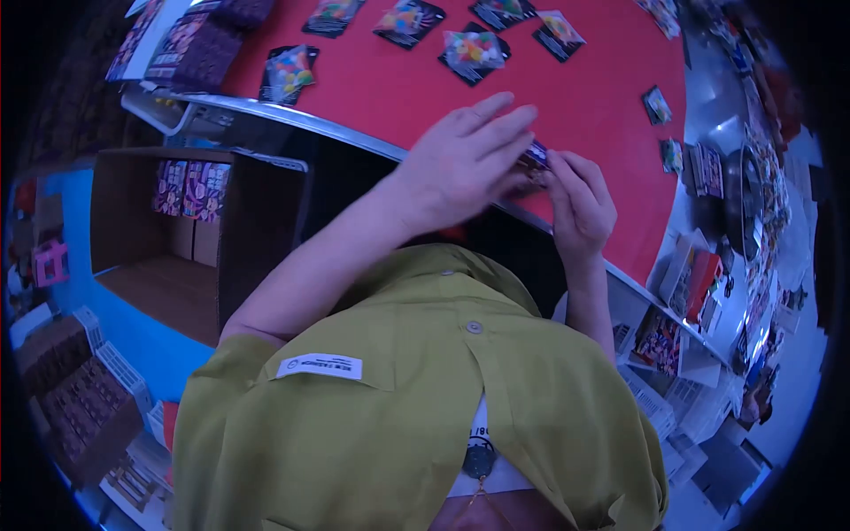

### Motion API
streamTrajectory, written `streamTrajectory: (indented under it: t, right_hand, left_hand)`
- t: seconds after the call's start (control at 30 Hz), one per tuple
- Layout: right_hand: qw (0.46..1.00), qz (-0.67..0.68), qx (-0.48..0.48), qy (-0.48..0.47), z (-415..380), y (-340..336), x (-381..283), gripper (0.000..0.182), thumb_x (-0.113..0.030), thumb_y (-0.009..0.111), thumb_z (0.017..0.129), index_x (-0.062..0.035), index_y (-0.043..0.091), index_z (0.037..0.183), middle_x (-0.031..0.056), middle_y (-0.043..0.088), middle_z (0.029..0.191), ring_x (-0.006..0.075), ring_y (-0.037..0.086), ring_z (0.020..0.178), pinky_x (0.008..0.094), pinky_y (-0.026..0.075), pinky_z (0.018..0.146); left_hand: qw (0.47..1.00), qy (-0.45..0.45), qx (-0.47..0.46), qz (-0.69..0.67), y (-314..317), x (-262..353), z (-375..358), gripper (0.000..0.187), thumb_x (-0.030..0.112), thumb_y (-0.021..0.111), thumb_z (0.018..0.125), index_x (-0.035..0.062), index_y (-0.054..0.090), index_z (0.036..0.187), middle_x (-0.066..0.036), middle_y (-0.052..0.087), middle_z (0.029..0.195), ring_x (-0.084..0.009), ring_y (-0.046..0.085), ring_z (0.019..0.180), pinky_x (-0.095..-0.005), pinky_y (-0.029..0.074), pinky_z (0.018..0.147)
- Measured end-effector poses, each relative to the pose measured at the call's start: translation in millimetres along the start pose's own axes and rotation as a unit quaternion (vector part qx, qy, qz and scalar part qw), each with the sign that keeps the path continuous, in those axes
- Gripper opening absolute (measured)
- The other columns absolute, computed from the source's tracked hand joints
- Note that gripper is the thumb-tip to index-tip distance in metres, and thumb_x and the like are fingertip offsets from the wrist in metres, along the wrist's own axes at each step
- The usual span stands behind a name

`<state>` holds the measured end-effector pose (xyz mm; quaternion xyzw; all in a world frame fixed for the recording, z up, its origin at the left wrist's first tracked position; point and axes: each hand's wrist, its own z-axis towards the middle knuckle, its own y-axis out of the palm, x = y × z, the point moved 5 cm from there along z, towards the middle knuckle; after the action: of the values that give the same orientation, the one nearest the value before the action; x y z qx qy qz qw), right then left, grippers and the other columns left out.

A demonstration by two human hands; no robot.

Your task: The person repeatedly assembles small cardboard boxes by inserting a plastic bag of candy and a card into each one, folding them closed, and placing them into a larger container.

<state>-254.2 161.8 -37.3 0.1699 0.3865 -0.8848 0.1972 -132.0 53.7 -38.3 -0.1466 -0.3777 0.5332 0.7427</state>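
My right hand (584, 203) is closed, thumb and forefinger pinching the edge of a small dark purple printed packet (537, 154). My left hand (465, 159) is beside it, over the table's front edge, its fingers stretched out and slightly apart. Those fingers cover part of the packet, and the underside of this hand is blurred. Beyond both hands, several clear bags of colourful candy-like pieces lie on black printed cards, one bag (475, 51) being closest to my left fingers.
The red table (602, 97) has a metal front edge. Purple printed boxes (190, 49) stand at its far left. Below, an open cardboard carton (159, 265) holds printed boxes. Two small bags (657, 106) lie on the right, near a dark round pan (745, 202).
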Motion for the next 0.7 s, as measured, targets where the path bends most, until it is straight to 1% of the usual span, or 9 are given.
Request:
streamTrajectory:
  t: [0.1, 0.13, 0.2, 0.3, 0.37, 0.43, 0.53, 0.6, 0.7]
  right_hand:
    - [0.996, 0.071, 0.004, 0.06, 13, 15, -11, 0.024, 0.0, 0.062, 0.085, 0.0026, 0.063, 0.109, 0.0136, 0.062, 0.099, 0.0232, 0.062, 0.087, 0.0333, 0.05, 0.073]
    - [0.987, 0.114, -0.009, 0.116, 20, 21, -11, 0.024, -0.001, 0.059, 0.087, 0.004, 0.061, 0.111, 0.0141, 0.062, 0.101, 0.0226, 0.062, 0.091, 0.0333, 0.05, 0.078]
    - [0.966, 0.221, -0.061, 0.116, 48, 41, -19, 0.026, -0.004, 0.057, 0.09, 0.0039, 0.059, 0.114, 0.0138, 0.061, 0.104, 0.0212, 0.06, 0.094, 0.0324, 0.049, 0.083]
    - [0.873, 0.42, -0.148, 0.2, 92, 92, -31, 0.03, -0.013, 0.051, 0.094, 0.0017, 0.055, 0.12, 0.0138, 0.06, 0.113, 0.0232, 0.057, 0.105, 0.0339, 0.044, 0.093]
    - [0.966, 0.19, -0.17, -0.035, 123, 144, -35, 0.029, -0.016, 0.052, 0.094, -0.004, 0.057, 0.12, 0.0115, 0.059, 0.117, 0.0281, 0.054, 0.111, 0.0365, 0.042, 0.095]
    - [0.959, 0.058, -0.219, -0.17, 143, 202, -51, 0.03, -0.023, 0.048, 0.096, -0.0118, 0.057, 0.122, 0.0082, 0.055, 0.125, 0.0273, 0.047, 0.121, 0.0378, 0.038, 0.099]
    - [0.941, -0.073, -0.227, -0.239, 155, 262, -67, 0.031, -0.027, 0.048, 0.095, -0.0148, 0.057, 0.122, 0.0058, 0.053, 0.128, 0.0272, 0.042, 0.126, 0.044, 0.032, 0.104]
    - [0.879, -0.185, -0.342, -0.277, 151, 282, -70, 0.034, -0.029, 0.047, 0.095, -0.0155, 0.056, 0.124, 0.0045, 0.051, 0.132, 0.0268, 0.038, 0.129, 0.0483, 0.025, 0.106]
    - [0.91, -0.134, -0.309, -0.241, 135, 266, -58, 0.035, -0.028, 0.048, 0.094, -0.0142, 0.055, 0.125, 0.0051, 0.05, 0.134, 0.0279, 0.039, 0.128, 0.0493, 0.023, 0.107]
  left_hand:
    - [0.993, -0.082, 0.019, 0.087, 5, 13, -2, 0.074, 0.034, 0.078, 0.063, -0.0044, 0.052, 0.121, -0.022, 0.027, 0.144, -0.0491, 0.025, 0.131, -0.0508, 0.038, 0.093]
    - [0.988, -0.096, 0.071, 0.093, -2, 9, -3, 0.07, 0.028, 0.077, 0.063, -0.0027, 0.051, 0.12, -0.025, 0.027, 0.143, -0.051, 0.024, 0.129, -0.0528, 0.038, 0.092]
    - [0.98, -0.103, 0.104, 0.132, -31, -6, -13, 0.068, 0.024, 0.076, 0.062, -0.002, 0.051, 0.12, -0.026, 0.027, 0.142, -0.0502, 0.025, 0.129, -0.0528, 0.037, 0.093]
    - [0.951, -0.129, 0.199, 0.196, -99, -33, -36, 0.063, 0.015, 0.073, 0.06, 0.0014, 0.05, 0.117, -0.024, 0.035, 0.13, -0.0445, 0.034, 0.122, -0.0493, 0.035, 0.095]
    - [0.929, -0.128, 0.258, 0.231, -144, -46, -57, 0.062, 0.014, 0.073, 0.06, 0.0033, 0.05, 0.116, -0.021, 0.038, 0.124, -0.0395, 0.038, 0.117, -0.046, 0.036, 0.094]
    - [0.913, -0.128, 0.28, 0.268, -180, -47, -69, 0.059, 0.014, 0.074, 0.062, 0.0051, 0.049, 0.115, -0.018, 0.039, 0.121, -0.0349, 0.041, 0.115, -0.0421, 0.039, 0.092]
    - [0.908, -0.172, 0.308, 0.226, -205, -59, -84, 0.056, 0.016, 0.075, 0.065, 0.0071, 0.049, 0.114, -0.015, 0.04, 0.122, -0.0297, 0.044, 0.114, -0.036, 0.043, 0.09]
    - [0.905, -0.196, 0.306, 0.221, -212, -71, -90, 0.054, 0.016, 0.074, 0.065, 0.008, 0.051, 0.113, -0.013, 0.04, 0.123, -0.0281, 0.045, 0.113, -0.0355, 0.043, 0.091]
    - [0.922, -0.173, 0.26, 0.228, -208, -90, -88, 0.05, 0.016, 0.075, 0.065, 0.0078, 0.055, 0.111, -0.012, 0.042, 0.122, -0.0269, 0.046, 0.112, -0.0357, 0.043, 0.091]
